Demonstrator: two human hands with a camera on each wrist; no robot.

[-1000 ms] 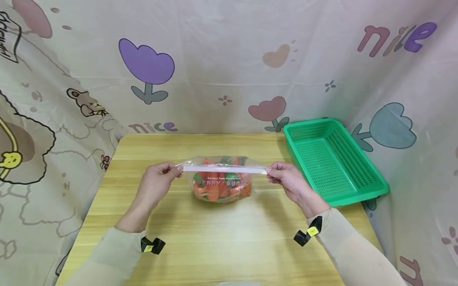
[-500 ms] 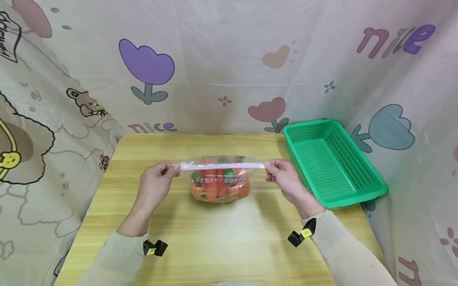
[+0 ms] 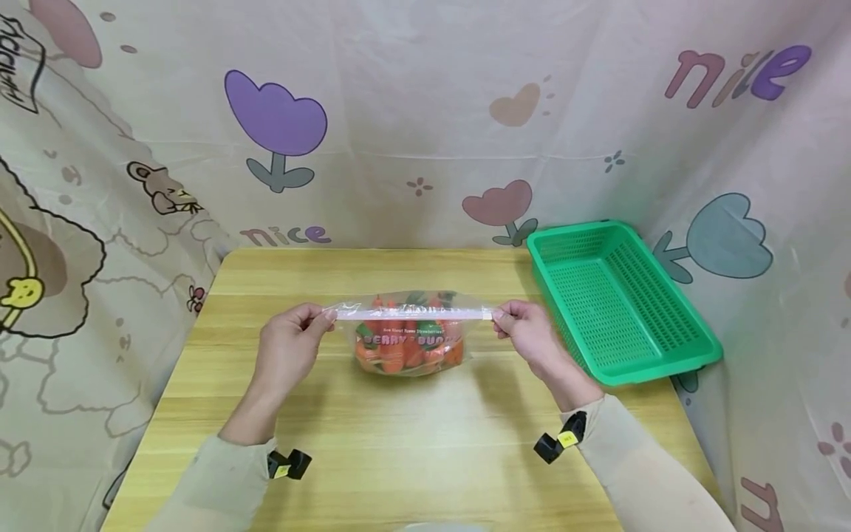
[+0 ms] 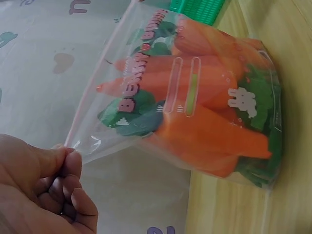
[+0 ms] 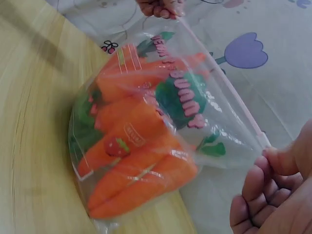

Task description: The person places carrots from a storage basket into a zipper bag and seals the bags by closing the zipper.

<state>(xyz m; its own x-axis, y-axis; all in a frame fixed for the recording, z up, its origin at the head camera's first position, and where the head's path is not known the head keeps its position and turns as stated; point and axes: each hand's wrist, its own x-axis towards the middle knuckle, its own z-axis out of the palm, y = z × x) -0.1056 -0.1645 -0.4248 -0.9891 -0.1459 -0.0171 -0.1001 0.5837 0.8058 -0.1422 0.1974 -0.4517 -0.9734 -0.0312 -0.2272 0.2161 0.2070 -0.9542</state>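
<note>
A clear printed zipper bag [image 3: 412, 362] stands on the table in the head view, full of several orange carrots [image 5: 146, 180] with green tops. My left hand [image 3: 290, 347] pinches the left end of its pale zip strip [image 3: 412, 314] between thumb and forefinger. At the right end, my right hand [image 3: 532, 336] pinches the strip's other corner, close to a small white slider [image 5: 263, 139]. Between the two hands the strip is stretched straight. Pink lettering and a white rabbit print [image 4: 242, 101] show on the bag's face.
A green perforated basket [image 3: 685, 363] sits at the table's back right, near the right forearm. The wooden table [image 3: 425, 458] backs onto a patterned cloth [image 3: 399, 111]. A pale rounded edge [image 3: 442, 527] shows at the bottom of the head view.
Both hands keep their pinch on the strip, which rose slightly and then came down a little. The right hand has shifted slightly left. The bag stays in about the same place.
</note>
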